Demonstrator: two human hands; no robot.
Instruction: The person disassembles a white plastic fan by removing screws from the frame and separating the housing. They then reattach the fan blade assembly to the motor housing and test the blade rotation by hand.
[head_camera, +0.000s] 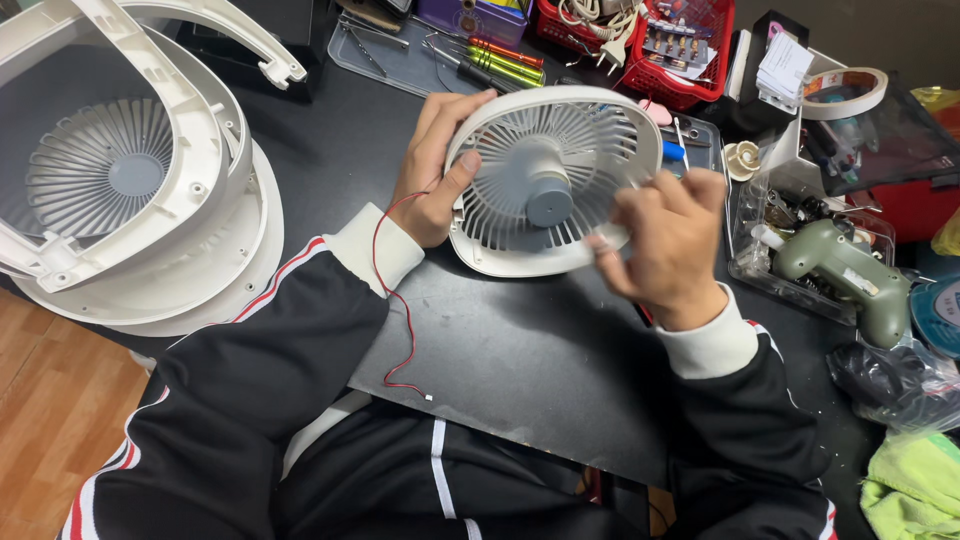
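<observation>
Head view: the small white fan (545, 185) is held tilted above the dark tabletop (520, 350), between both hands; its rounded-square housing carries a radial grille, and pale grey blades sit around a grey central hub. The left hand (435, 170) is closed on the fan's left rim, thumb laid across the grille edge, fingers wrapped behind; a thin red wire (385, 290) runs from under this hand down past the wrist to a small white end on the tabletop. The right hand (665, 240) is partly blurred; its fingers are curled at the fan's lower right edge, touching the grille, but a firm grip cannot be confirmed.

Far to the left of the left hand lies a larger white fan shell (130, 180) with its own grey blades. Beyond the right hand stands a red basket (690, 45); further right, a roll of white tape (845, 92); just right of the wrist, a green power tool (845, 270) in a clear tray; near the right elbow, a green cloth (915, 485).
</observation>
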